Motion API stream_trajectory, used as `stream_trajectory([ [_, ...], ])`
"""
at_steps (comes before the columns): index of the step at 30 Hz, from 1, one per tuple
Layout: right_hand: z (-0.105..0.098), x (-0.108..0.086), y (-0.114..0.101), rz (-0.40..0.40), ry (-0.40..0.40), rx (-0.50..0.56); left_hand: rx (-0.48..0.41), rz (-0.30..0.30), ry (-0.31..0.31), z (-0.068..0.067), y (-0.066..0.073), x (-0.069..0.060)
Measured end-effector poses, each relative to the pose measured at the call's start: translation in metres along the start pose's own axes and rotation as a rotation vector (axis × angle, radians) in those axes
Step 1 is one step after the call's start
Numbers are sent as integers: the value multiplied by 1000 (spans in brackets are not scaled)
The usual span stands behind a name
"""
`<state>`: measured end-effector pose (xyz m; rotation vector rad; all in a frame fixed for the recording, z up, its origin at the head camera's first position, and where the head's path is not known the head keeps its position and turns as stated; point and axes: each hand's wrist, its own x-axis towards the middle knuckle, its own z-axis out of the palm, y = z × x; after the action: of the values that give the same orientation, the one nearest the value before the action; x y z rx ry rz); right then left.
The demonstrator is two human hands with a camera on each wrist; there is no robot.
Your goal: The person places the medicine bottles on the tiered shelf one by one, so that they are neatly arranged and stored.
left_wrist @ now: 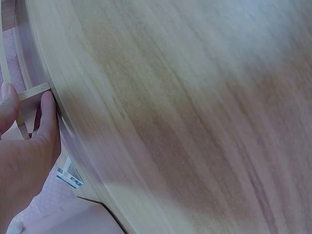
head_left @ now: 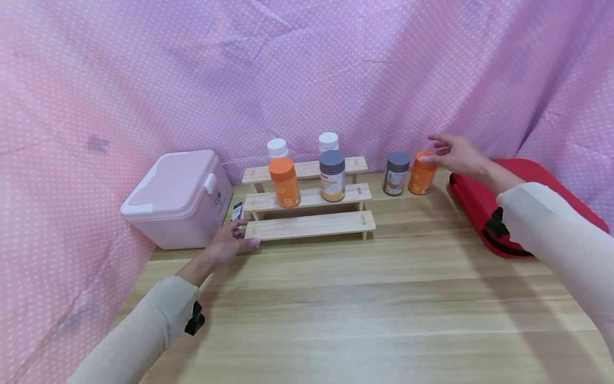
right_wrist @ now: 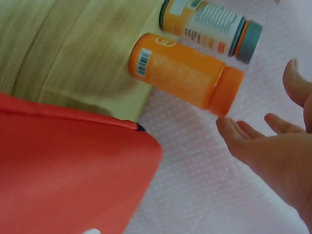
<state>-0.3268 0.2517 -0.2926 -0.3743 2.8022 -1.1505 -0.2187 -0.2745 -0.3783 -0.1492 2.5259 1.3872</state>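
Note:
A three-step wooden display rack (head_left: 312, 226) stands towards the back of the table. My left hand (head_left: 225, 245) pinches the left end of its lowest step, thumb on one side and fingers on the other, as the left wrist view shows (left_wrist: 29, 156). Over at the right, my right hand (head_left: 458, 154) hovers by the cap of an orange bottle (head_left: 422, 176), fingers spread and loosely bent. In the right wrist view its fingertips lie close to that orange cap (right_wrist: 226, 91); whether they touch cannot be told. A grey-capped bottle (head_left: 396, 176) stands just left of the orange one.
On the rack's middle step are an orange bottle (head_left: 286, 186) and a grey-capped bottle (head_left: 332, 178); two white-capped bottles (head_left: 328, 141) stand behind them. A pink lidded box (head_left: 179, 197) flanks the rack at left. A red case (head_left: 484, 208) lies under my right forearm. Pink dotted cloth (head_left: 307, 69) hangs behind.

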Motion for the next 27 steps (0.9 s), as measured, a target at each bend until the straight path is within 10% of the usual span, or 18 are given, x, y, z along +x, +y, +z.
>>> stream_trajectory([
  [27, 22, 15, 28, 82, 0, 34, 20, 5, 0, 0, 2, 0],
])
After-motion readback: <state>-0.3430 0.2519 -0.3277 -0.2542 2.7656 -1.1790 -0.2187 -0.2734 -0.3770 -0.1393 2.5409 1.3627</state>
